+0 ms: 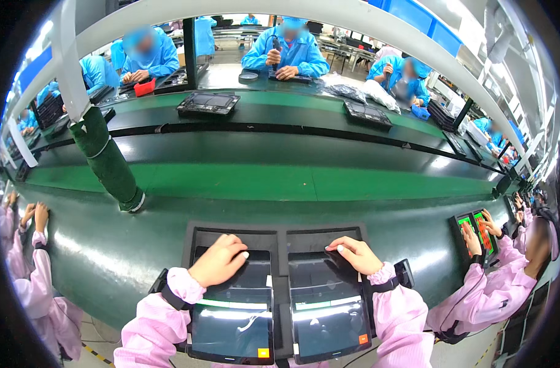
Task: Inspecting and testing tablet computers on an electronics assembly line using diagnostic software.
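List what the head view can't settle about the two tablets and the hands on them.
- Left tablet: top corner hidden under left hand; bottom edge cut by the frame.
- Right tablet: upper edge covered by right hand.
- Fingertip contact: hidden beneath both hands.
- Small orange screen squares: too small to read.

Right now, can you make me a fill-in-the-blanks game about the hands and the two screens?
1. The left hand rests on the top of the left ____.
2. The right hand rests on the right tablet, and both sleeves are ____.
3. Both tablets sit in a black ____.
4. Beyond it runs a ____ conveyor belt.

Missing words: tablet; pink; tray; green
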Motion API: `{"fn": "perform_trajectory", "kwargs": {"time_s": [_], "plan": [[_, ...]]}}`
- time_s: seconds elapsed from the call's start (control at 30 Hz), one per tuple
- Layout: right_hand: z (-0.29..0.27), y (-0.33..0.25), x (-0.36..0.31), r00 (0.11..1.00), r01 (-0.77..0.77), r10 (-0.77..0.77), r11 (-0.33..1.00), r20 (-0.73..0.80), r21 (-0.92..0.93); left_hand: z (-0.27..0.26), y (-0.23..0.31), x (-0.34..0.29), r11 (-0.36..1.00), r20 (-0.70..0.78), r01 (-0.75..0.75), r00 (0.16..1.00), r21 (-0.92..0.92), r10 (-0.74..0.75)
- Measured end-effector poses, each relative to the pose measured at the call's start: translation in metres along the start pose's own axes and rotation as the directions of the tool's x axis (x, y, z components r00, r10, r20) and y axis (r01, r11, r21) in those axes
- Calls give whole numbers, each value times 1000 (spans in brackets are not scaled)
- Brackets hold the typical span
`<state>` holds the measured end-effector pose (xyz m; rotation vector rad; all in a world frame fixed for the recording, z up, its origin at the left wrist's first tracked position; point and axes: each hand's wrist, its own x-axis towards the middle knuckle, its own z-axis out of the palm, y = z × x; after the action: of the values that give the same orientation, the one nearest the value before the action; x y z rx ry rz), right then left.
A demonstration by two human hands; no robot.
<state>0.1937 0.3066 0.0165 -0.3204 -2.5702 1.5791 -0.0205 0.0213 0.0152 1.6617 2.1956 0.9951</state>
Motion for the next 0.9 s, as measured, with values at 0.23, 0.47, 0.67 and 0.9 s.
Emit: {"fn": "perform_trajectory", "kwargs": {"time_s": [0.23, 0.47, 0.67, 0.9], "plan": [[1, -5, 3, 999, 35, -36, 999, 20, 22, 9, 14, 6, 994, -33, -59, 998, 94, 62], [6, -7, 2, 1000, -9, 9, 999, 7, 44, 11, 10, 9, 997, -4, -23, 1000, 73, 24], [10, -8, 5, 1000, 6, -6, 1000, -10, 29, 8, 6, 6, 997, -17, -17, 1000, 77, 18], [7, -6, 5, 998, -19, 22, 999, -56, 50, -2, 6, 7, 999, 4, 3, 1000, 39, -3]]}}
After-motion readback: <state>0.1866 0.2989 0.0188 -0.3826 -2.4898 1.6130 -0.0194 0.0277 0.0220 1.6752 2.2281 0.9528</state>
